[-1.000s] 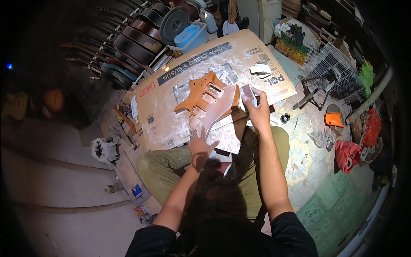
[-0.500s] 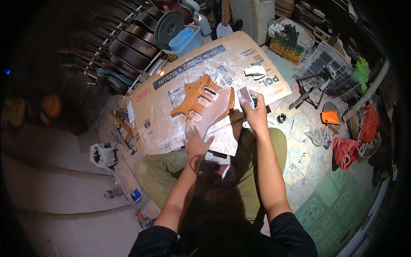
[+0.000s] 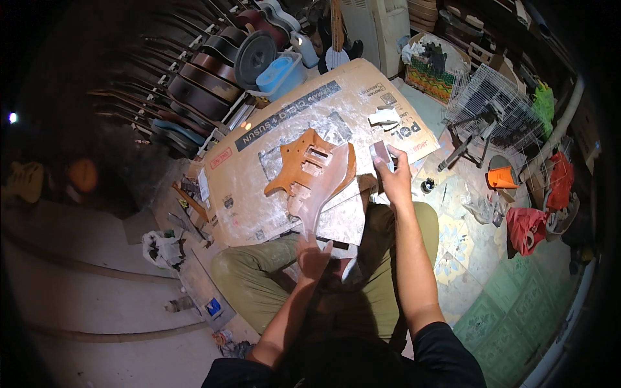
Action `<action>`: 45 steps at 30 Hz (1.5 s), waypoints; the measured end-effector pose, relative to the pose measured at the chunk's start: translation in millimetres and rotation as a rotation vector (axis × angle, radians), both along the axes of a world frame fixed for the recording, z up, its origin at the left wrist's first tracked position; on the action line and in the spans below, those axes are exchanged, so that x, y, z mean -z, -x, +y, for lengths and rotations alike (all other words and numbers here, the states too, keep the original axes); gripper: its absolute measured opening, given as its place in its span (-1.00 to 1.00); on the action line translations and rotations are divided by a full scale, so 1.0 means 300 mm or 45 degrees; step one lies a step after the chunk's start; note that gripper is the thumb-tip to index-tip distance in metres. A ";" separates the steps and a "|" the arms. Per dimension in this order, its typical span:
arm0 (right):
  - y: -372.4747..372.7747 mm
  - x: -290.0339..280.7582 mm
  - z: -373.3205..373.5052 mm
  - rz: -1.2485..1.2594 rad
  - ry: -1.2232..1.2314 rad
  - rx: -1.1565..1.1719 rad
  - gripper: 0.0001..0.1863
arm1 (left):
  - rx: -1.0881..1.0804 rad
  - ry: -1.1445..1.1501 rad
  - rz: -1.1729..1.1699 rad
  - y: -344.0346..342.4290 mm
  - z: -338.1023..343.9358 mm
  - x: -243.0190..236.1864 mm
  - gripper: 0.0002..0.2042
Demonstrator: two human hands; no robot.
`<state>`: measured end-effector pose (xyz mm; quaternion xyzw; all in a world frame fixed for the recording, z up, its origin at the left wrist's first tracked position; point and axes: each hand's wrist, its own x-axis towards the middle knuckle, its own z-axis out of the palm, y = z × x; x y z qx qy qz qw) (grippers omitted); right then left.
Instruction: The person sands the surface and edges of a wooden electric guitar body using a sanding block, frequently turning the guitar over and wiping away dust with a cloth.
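Observation:
An electric guitar body [image 3: 299, 161], orange-brown with cut-out cavities and a pale sanded strip along its right side, lies on a dusty cardboard sheet. My left hand [image 3: 314, 258] is closed around the narrow near end of the body, its thumb out to the right; part of its fingers is hidden. Just right of the body, my right hand [image 3: 398, 178] grips a small block with dark reddish sandpaper [image 3: 380, 153]. The block is held apart from the wood.
White dust covers the cardboard [image 3: 239, 184]; a crumpled white piece [image 3: 384, 118] lies on it. Several guitars [image 3: 200, 84] stand at the far left beside a blue tub [image 3: 275, 74]. A small black jar [image 3: 427, 185], a wire rack [image 3: 498, 97] and red bags [image 3: 525, 229] are on the right.
My left hand has slid toward me, from lying spread on the guitar body to its near tip. My right hand still holds the sanding block. The whole view has shifted slightly.

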<state>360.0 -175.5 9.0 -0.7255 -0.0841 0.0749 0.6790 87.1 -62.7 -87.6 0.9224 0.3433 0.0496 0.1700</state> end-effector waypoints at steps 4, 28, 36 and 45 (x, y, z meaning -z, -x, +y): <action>-0.014 0.024 -0.022 -0.246 0.017 0.155 -0.52 | 0.178 -0.060 -0.064 -0.031 -0.075 0.011 -0.24; 0.533 0.338 -0.167 -0.087 0.234 -0.102 -0.49 | -0.276 0.752 -0.639 -0.078 -0.139 0.226 -0.45; 0.590 0.365 -0.135 -0.001 0.316 -0.322 -0.55 | -0.349 0.841 -0.563 0.038 -0.103 0.176 -0.52; 0.593 0.349 -0.125 0.041 0.402 -0.366 -0.56 | -0.337 0.836 -0.608 0.045 -0.102 0.187 -0.45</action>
